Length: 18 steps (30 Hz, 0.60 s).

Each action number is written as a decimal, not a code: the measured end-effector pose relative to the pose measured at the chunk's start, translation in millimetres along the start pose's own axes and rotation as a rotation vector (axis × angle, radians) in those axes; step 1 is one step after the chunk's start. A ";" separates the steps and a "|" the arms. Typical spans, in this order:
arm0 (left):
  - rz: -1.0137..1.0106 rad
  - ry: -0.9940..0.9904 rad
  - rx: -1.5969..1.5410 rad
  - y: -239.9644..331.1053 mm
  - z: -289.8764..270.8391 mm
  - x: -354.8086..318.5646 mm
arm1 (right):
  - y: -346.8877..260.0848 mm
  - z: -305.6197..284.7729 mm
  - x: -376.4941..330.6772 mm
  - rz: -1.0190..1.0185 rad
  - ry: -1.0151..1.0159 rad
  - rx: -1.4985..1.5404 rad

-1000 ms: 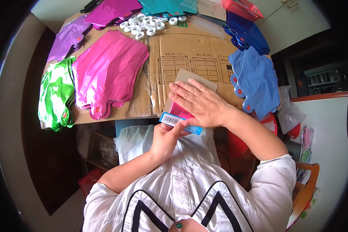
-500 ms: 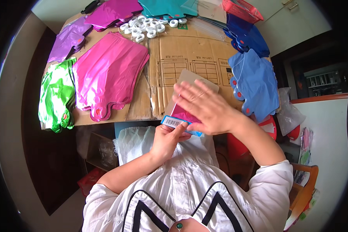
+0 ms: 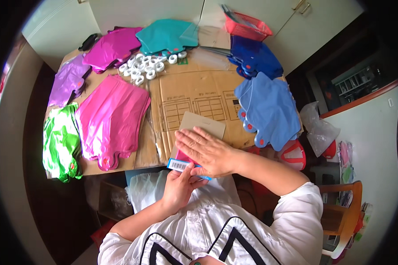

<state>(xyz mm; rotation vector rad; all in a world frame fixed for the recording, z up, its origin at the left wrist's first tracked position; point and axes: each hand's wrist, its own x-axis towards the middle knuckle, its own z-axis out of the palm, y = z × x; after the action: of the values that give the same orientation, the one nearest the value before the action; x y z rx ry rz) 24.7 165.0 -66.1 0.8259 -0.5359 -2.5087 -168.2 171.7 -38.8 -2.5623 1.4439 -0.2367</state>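
At the table's near edge, my left hand (image 3: 177, 189) pinches the lower edge of a flat packet (image 3: 203, 125), thumb on top. The packet has a beige card at its far end, pink material in the middle and a blue band with a barcode along the near edge. Across its middle lies my right hand (image 3: 208, 152), fingers stretched out flat and covering most of the pink part. Left of the hands sits a stack of shiny pink foil balloons (image 3: 112, 119), flat and uninflated.
Around the cardboard-covered table (image 3: 172, 88) lie green (image 3: 61, 141), purple (image 3: 67, 81), magenta (image 3: 112, 47), teal (image 3: 168, 36), dark blue (image 3: 257, 55) and light blue foil balloons (image 3: 272, 108). Several white ribbon rolls (image 3: 141, 67) and a red basket (image 3: 247, 27) stand farther back. A wooden chair (image 3: 351, 212) is at right.
My right hand has come down flat onto the packet, its fingers closer together. My left hand keeps its pinch. The view has shifted, so the table appears lower and farther left.
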 end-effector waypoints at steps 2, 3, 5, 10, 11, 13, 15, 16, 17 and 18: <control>0.002 -0.010 -0.007 -2.4 -3.4 3.3 | 1.1 1.4 -1.3 -0.004 0.020 -0.002; -0.014 -0.016 -0.020 -1.8 -5.3 3.7 | 0.9 3.0 -1.8 -0.005 0.020 -0.002; -0.044 -0.028 -0.047 1.0 -6.8 5.8 | 2.0 3.2 -2.1 -0.008 0.020 -0.002; -0.069 0.003 -0.031 9.1 -0.8 0.9 | -0.1 1.1 -0.6 -0.015 0.010 -0.006; -0.072 0.011 -0.014 9.8 -0.6 1.7 | 1.0 1.3 -0.2 -0.019 0.008 -0.016; -0.086 0.017 0.000 10.2 -0.9 2.4 | 0.4 2.0 -0.7 -0.022 0.009 -0.026; -0.101 0.007 -0.007 11.6 -0.7 3.6 | 0.9 -0.4 -1.3 -0.024 0.017 -0.031; -0.104 -0.021 -0.053 14.6 -0.1 1.1 | 0.1 -0.8 -1.0 -0.023 0.015 -0.039; -0.096 -0.031 -0.017 14.4 -1.5 -1.0 | -1.0 0.4 -1.1 -0.027 0.024 -0.046; -0.086 -0.041 0.017 12.2 -3.1 -2.8 | -1.4 2.0 -1.5 -0.030 0.032 -0.055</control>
<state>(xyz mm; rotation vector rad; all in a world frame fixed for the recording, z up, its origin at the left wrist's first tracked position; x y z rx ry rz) 32.2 155.7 -61.2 0.8221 -0.5472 -2.6079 -167.4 173.9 -40.4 -2.6376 1.4436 -0.2471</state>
